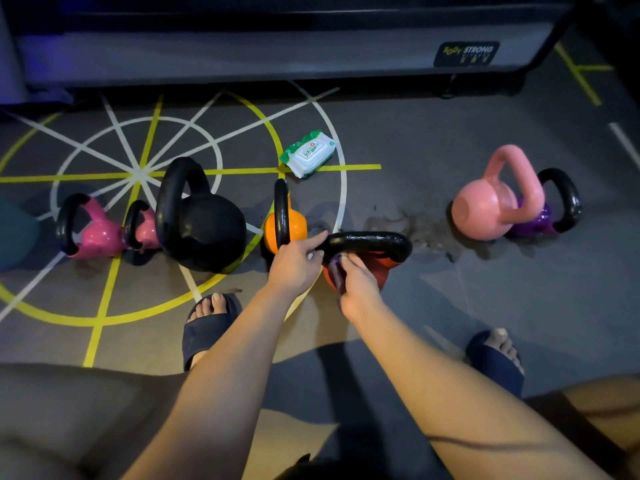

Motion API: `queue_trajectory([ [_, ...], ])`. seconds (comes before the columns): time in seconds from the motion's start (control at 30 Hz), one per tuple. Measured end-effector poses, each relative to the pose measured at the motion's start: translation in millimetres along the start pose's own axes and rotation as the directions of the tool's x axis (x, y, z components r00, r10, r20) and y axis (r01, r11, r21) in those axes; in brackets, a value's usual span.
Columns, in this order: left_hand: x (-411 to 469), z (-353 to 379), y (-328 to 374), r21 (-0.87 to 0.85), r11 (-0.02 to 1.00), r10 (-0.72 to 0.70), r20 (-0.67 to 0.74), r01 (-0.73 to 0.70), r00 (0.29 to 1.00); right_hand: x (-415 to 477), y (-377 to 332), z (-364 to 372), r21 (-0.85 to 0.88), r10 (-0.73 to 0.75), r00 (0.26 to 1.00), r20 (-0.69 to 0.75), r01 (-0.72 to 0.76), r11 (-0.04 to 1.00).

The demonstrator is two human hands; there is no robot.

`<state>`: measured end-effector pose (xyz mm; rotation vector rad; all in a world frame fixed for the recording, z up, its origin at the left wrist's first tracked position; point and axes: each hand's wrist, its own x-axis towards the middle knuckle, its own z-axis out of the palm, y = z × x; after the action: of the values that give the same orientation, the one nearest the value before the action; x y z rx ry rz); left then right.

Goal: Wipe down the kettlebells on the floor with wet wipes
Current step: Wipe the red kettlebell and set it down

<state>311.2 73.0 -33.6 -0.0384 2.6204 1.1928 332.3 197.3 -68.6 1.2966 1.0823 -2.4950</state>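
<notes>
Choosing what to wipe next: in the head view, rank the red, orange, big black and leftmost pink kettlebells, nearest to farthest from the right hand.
1. Red kettlebell, under the right hand.
2. Orange kettlebell, just left.
3. Big black kettlebell, farther left.
4. Leftmost pink kettlebell, far left.

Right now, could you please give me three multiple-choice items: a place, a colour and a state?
1. Where is the wipes pack? A) on the floor beyond the orange kettlebell; B) on the bench; C) by a foot.
2. Body colour of the kettlebell being wiped? A) purple; B) black; C) red.
3. The left hand is: A) idle; B) gripping the handle of the red kettlebell; C) holding the pack.
Answers: A, it lies past the orange one; C, the right hand presses a wipe on red; B, fingers wrap the handle.
</notes>
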Motion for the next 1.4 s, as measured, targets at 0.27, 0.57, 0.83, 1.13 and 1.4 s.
queue_trajectory([
  [0.27, -7, 5, 5, -0.008, 1.0, -0.014, -0.037, 0.014, 0.999, -37, -27, 1, 0.306, 0.04, 0.992, -0.117, -0.002, 0.952],
  [0.57, -5, 16, 10, -0.025, 1.0, -0.007, -0.142, 0.003, 0.99, -34, -95, -36, -0.209, -0.544, 0.784, -0.299, 0.502, 0.839],
  [0.83, -4, 13, 7, 0.014, 1.0, 0.013, -0.096, -0.012, 0.995, -18, -94, -76, -0.843, -0.537, 0.787, 0.304, 0.485, 0.233],
  [1.13, -2, 13, 5, 0.076, 0.997, 0.01, -0.108, -0.002, 0.994, -6, -63, -51, -0.707, -0.461, 0.537, 0.706, 0.57, -0.42],
  [1.4, 1, 11, 0, 0.088, 0.996, 0.012, -0.118, -0.002, 0.993, -8, -77, -53, -0.516, -0.404, 0.344, 0.848, 0.711, -0.478],
])
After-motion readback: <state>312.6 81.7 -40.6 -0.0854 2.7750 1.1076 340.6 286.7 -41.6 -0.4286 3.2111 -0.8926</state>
